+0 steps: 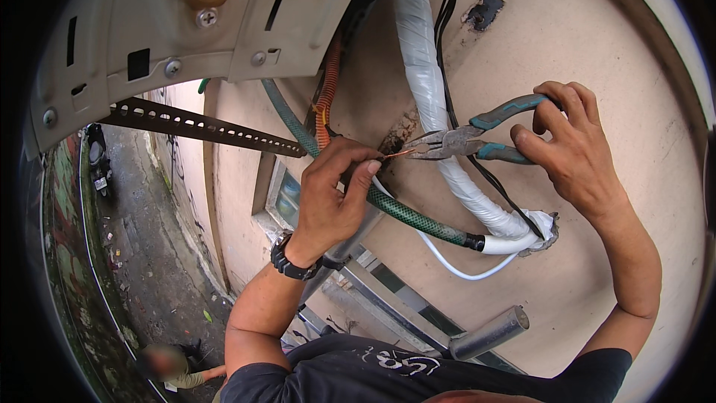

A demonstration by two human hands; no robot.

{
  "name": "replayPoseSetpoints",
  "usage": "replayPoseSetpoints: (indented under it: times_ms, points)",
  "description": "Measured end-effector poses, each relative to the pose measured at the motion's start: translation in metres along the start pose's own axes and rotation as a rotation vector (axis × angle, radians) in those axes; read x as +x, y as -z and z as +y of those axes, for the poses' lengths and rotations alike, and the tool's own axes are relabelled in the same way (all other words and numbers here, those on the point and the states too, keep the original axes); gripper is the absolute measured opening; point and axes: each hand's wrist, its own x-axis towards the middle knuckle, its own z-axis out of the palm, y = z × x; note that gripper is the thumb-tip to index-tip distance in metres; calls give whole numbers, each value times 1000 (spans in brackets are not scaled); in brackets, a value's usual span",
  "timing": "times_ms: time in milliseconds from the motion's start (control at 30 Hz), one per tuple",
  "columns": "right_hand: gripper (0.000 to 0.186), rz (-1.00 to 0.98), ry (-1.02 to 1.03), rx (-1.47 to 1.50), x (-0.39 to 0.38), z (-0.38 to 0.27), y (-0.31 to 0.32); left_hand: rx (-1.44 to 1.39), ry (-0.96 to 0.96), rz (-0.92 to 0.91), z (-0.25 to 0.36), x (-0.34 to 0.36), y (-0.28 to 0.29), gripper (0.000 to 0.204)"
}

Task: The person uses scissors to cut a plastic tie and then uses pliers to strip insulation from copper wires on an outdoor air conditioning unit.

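Copper wire (398, 154) between thumb and forefinger, pliers (447, 143) at its tip.

We see the left hand (334, 190) pinched on the wire, in front of the wall (597, 52), above the green hose (418, 222) in the view; the right hand (570, 149) is half curled around the pliers' spread handles. We cannot tell if the jaws bite. We judge the wire light, thin and easily bent, so we would pinch it close behind the bare end; the pliers look stiff and heavier, best held by the grips.

Beige wall (574, 45) receives white-wrapped pipe (420, 60) at ragged hole (553, 236); grey alley ground (160, 254) below bears motorbike (98, 157) and scattered litter (116, 255).
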Motion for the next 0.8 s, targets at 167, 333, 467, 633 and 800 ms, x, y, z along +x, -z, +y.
replayPoseSetpoints:
  times_ms: [167,333,467,633,800]
  points:
    - [13,18,11,24,-1,4,-3,-23,16,7,1,0,0,12]
    - [13,-51,66,93,-4,13,-1,47,-11,20,5,-1,-1,10]
    - [25,-480,-53,607,-2,24,8,315,-339,136,-3,0,-6,11]
    - [41,-1087,-327,1479,1,34,7,446,-560,254,-17,-7,-16,15]
    - [38,-692,-272,1255,-12,42,9,261,-261,223,-12,-7,-13,8]
